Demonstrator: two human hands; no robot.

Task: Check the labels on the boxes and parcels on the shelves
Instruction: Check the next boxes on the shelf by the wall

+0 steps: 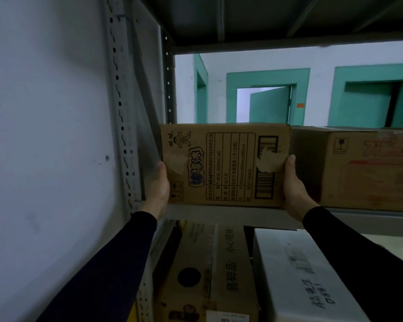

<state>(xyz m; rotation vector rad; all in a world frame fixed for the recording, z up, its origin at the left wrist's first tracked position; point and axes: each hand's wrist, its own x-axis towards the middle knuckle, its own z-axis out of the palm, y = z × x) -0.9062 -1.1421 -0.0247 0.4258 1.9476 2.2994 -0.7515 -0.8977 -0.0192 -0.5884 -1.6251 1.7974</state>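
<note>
Far left of the frame: a pale wall, then the shelving's perforated grey upright running from the top down to the lower centre-left.

Left hand, dark sleeve behind it, was at centre-left, pressed flat against the left side of the cardboard box. Thumb lay along the box's front left edge; the fingers went round the side, out of sight, so how far they curled could not be told. It held the box by that side.

The box stood at the centre of the frame on the grey metal shelf, between the two hands, its printed face toward the camera. Print ran sideways: a cartoon logo at the left, a table of text in the middle, a barcode at the right with a torn patch across it.

Right hand, centre-right, clasped the box's right side, thumb up along the front edge near the torn patch, fingers hidden behind the box.

Just right of it, a second, larger brown box sat on the same shelf, touching or nearly touching the first.

Lower frame, shelf below: a brown carton at lower centre and a white box with handwriting at lower right.

Upper right, beyond the shelves: teal-framed doorways.
</note>
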